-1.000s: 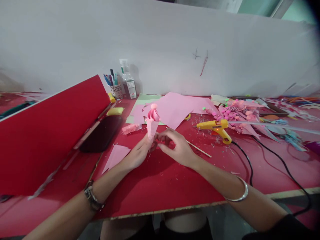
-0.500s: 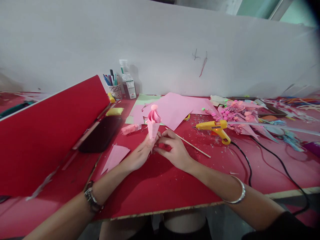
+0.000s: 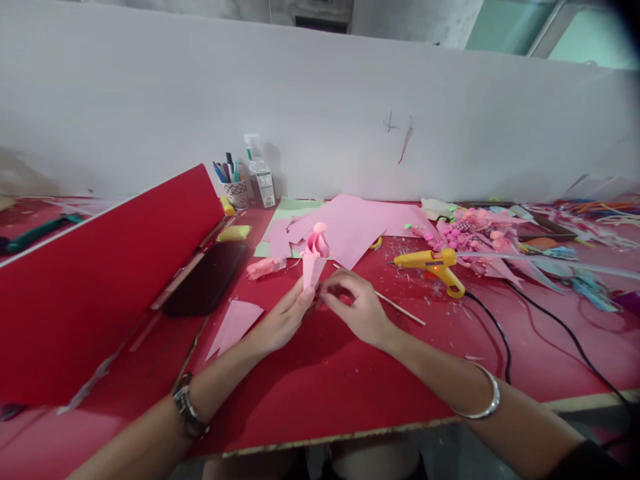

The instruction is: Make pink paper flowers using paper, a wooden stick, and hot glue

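Note:
A pink paper cone (image 3: 313, 267) with curled pink pieces and a round ball at its top stands upright in my left hand (image 3: 287, 317). The fingers of that hand are closed round its narrow lower end. Close beside the cone's tip is my right hand (image 3: 363, 310), thumb and forefinger pinched together; anything between them is too small to make out. Behind the right hand a thin wooden stick (image 3: 400, 309) lies on the red table (image 3: 320, 387). A folded piece of pink paper (image 3: 235, 323) rests left of my left hand.
A yellow glue gun (image 3: 433, 263) with a black cord lies at the right, near a heap of pink paper pieces (image 3: 480, 233). Pink sheets (image 3: 350, 223) lie at the back. On the left are a dark phone-like slab (image 3: 207, 280), a red board (image 3: 110, 287), a pen cup (image 3: 235, 195) and a bottle (image 3: 263, 180).
The view has tilted up slightly, so everything sits lower. The left hand's thumb now presses on the cone's lower front, and the right hand's fingers have drawn closer together.

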### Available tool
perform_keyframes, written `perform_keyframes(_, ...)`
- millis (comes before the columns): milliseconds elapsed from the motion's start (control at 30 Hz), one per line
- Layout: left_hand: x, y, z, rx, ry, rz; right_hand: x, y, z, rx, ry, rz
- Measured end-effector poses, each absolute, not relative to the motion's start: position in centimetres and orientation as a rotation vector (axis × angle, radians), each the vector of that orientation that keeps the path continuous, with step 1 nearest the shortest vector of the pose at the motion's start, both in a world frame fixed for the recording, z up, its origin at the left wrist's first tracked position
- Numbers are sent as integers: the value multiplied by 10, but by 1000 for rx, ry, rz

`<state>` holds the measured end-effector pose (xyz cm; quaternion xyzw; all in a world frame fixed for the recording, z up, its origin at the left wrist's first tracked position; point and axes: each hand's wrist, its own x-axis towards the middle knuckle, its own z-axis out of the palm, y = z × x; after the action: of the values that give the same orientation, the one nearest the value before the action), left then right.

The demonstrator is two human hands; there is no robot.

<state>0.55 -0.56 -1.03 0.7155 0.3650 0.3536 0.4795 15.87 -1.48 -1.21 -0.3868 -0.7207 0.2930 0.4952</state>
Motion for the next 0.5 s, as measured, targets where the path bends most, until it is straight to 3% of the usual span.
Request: perform_keyframes(500, 4, -4, -12, 1947, 903, 875, 167, -6, -9, -1014, -1466, 878)
